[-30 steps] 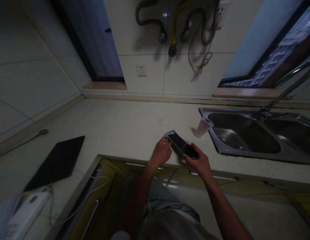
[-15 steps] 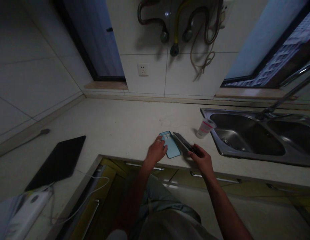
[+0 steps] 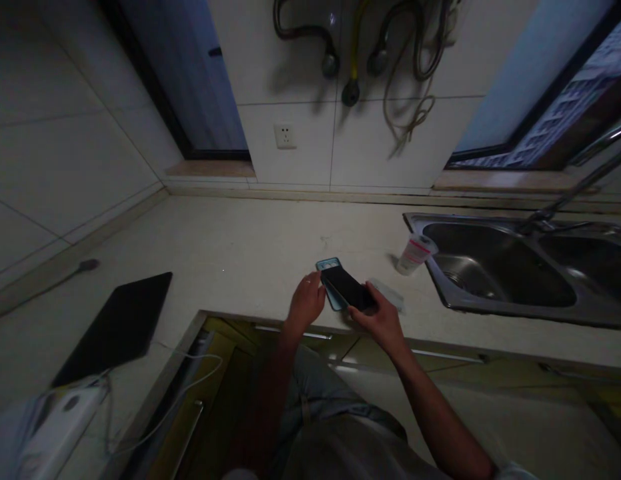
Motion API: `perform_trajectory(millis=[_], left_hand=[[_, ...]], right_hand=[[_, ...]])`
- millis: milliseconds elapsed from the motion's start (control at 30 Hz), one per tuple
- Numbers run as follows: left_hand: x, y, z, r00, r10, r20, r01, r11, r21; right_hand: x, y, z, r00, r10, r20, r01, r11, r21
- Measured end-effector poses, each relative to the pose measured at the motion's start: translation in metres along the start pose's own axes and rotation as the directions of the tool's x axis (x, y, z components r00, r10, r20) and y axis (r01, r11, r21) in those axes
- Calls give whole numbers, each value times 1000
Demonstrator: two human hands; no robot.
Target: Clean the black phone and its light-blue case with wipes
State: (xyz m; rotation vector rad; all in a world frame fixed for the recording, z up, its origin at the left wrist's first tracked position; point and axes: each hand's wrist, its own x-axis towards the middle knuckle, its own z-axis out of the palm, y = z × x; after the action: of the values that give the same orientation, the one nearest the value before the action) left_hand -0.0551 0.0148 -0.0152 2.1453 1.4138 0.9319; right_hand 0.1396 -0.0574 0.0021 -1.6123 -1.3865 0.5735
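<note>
A light blue phone case (image 3: 327, 264) with camera cut-outs lies on the counter near its front edge. Over it, at a slant, is a dark smartphone (image 3: 346, 287), which hides much of the case. My right hand (image 3: 381, 320) is closed around the phone's lower right end. At the case's left edge my left hand (image 3: 307, 301), with a ring on one finger, has thumb and fingers closed on it; its fingertips are partly hidden. Just beyond my right hand, a thin pale sheet-like piece (image 3: 391, 295) rests on the counter; its kind is unclear.
A plastic cup (image 3: 415, 255) with a pink band stands beside the steel double sink (image 3: 445, 299) on the right. On the left lies a flat black panel (image 3: 121, 328), with a white device (image 3: 63, 423) and a pale cable (image 3: 190, 387) close to it.
My right hand has brought the phone leftward and turned it flatter, over the case. The pale piece has come into view. My left hand has shifted slightly left and down along the case.
</note>
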Motion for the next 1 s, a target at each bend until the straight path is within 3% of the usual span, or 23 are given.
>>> perform_trajectory(millis=[133, 400, 700, 867, 1000], left_hand=[[-3, -4, 3, 997, 77, 4, -76, 977, 200], [-2, -7, 5, 991, 127, 33, -131, 963, 237], [2, -6, 5, 983, 180, 34, -181, 927, 327], [1, -3, 5, 986, 161, 42, -165, 930, 328], [-1, -3, 4, 989, 143, 30, -145, 943, 299]], right_hand=[[1, 0, 9, 992, -119, 35, 122, 985, -122], [6, -8, 14, 954, -272, 129, 297, 920, -257], [8, 8, 21, 965, -245, 90, 261, 885, -385], [14, 1, 17, 950, -267, 163, 304, 908, -289], [20, -8, 16, 960, -206, 191, 266, 882, -388]])
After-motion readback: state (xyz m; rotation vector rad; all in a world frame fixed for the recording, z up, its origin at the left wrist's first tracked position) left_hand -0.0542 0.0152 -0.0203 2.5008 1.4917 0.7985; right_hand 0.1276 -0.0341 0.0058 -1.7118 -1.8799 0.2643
